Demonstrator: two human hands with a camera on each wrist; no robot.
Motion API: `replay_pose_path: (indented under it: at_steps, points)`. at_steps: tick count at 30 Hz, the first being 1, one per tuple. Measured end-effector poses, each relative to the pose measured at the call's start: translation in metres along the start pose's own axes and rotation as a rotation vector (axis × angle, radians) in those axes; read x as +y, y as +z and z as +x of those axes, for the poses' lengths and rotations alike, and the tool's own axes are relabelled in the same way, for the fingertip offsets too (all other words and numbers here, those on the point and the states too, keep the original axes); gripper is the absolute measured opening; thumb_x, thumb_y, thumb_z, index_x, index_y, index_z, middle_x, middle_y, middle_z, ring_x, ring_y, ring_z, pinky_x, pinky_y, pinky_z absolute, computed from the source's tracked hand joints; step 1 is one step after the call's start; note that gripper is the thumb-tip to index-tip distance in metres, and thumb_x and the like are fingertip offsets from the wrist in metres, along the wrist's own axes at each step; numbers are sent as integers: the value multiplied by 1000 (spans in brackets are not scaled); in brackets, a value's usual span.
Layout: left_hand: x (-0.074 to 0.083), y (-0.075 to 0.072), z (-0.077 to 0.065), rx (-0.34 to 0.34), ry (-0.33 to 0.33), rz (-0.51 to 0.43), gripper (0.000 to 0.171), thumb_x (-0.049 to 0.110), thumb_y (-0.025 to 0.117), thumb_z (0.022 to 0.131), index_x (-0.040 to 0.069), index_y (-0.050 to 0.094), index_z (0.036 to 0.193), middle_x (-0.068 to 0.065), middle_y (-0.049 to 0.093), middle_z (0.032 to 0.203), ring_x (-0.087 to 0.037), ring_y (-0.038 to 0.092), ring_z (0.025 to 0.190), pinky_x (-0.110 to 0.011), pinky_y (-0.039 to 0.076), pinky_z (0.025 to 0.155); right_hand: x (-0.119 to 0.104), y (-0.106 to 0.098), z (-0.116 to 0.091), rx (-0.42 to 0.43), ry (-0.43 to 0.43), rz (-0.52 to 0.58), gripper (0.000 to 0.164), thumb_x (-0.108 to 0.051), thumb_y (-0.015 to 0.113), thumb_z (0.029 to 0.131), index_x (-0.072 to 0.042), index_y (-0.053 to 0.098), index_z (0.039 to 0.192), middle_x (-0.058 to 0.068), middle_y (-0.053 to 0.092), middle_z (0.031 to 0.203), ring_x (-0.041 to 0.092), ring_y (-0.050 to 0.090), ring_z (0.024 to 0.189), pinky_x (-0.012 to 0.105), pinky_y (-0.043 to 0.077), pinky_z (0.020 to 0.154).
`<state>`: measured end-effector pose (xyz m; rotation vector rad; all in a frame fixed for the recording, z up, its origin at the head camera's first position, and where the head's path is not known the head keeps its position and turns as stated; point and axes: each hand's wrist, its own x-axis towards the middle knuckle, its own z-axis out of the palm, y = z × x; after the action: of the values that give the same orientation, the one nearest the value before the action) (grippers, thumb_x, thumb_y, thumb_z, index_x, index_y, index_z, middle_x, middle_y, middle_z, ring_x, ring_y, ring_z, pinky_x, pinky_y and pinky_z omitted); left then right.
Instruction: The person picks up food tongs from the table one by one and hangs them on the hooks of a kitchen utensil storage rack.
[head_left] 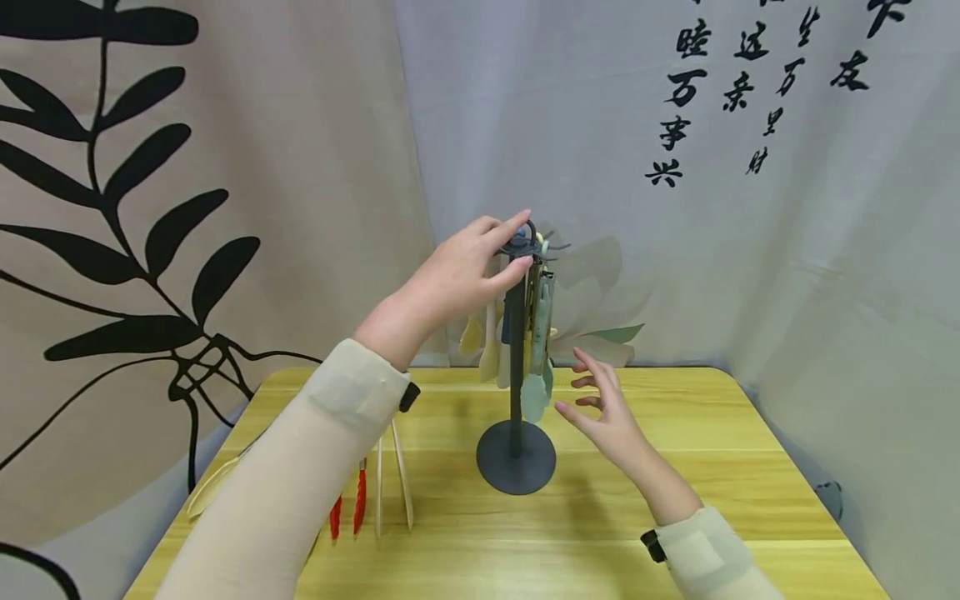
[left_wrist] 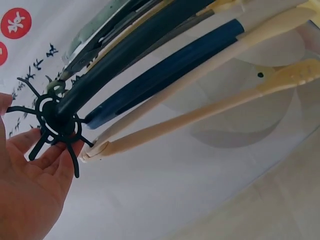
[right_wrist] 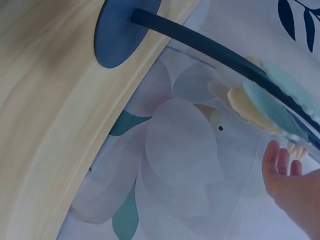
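Observation:
A dark utensil rack (head_left: 517, 358) stands upright on its round base (head_left: 516, 475). At its top, my left hand (head_left: 468, 265) holds the hook ring, with fingers and thumb about it; the left wrist view shows the ring (left_wrist: 54, 117) against the fingers. Pale green utensils (head_left: 535, 396) hang on the right side, and cream and yellow ones (head_left: 489, 354) on the left. A blue-handled utensil (left_wrist: 175, 70) hangs among them. To the right of the green utensils, my right hand (head_left: 611, 421) is raised with loosely bent fingers, holding nothing. In its wrist view, the fingertips are close below hanging green utensils (right_wrist: 270, 107).
Left of the base, red-handled tools (head_left: 360, 500) and thin pale sticks (head_left: 402, 479) lie on the wooden table (head_left: 637, 533). A pale yellow item (head_left: 213, 487) is partly hidden by my left sleeve. A printed cloth (head_left: 525, 100) hangs close behind the table.

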<state>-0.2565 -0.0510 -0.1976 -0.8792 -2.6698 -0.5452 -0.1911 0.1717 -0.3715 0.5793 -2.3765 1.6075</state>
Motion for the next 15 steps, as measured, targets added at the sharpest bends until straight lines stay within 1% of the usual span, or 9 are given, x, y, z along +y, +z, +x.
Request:
replay_pose_path:
  at_steps: [5, 6, 8, 12, 15]
  points:
    - [2, 3, 0, 19, -17, -11, 61, 49, 44, 96, 36, 20, 151, -2, 43, 140, -20, 49, 121, -42, 41, 104, 3, -8, -4, 14, -2, -9, 71, -2, 64, 88, -8, 27, 148, 25, 34, 131, 32, 45, 111, 36, 48, 86]
    - [2, 4, 0, 25, -20, -13, 61, 48, 44, 97, 36, 20, 151, -2, 43, 140, -20, 48, 122, -42, 40, 104, 4, -9, -4, 18, -6, -6, 70, -2, 63, 88, -7, 27, 148, 26, 34, 130, 30, 45, 110, 33, 48, 85]
    - [3, 6, -1, 39, -21, -19, 61, 48, 43, 97, 35, 19, 151, -3, 42, 141, -20, 47, 123, -42, 40, 105, 6, -12, -6, 29, -19, -9, 69, 0, 62, 88, -5, 28, 147, 27, 34, 129, 26, 45, 108, 30, 49, 83]
    - [3, 10, -2, 69, -16, -22, 61, 48, 41, 97, 33, 18, 152, -4, 40, 143, -20, 45, 125, -40, 38, 106, 13, -16, -6, 59, -41, 0, 66, 1, 61, 89, -4, 29, 147, 27, 36, 126, 17, 47, 104, 26, 49, 81]
    - [3, 14, -2, 93, -5, -9, 63, 49, 39, 98, 28, 15, 153, -5, 39, 145, -20, 41, 130, -39, 35, 109, 22, -19, -6, 78, -57, 12, 67, 1, 61, 89, -8, 30, 147, 25, 36, 125, 16, 47, 103, 23, 48, 80]
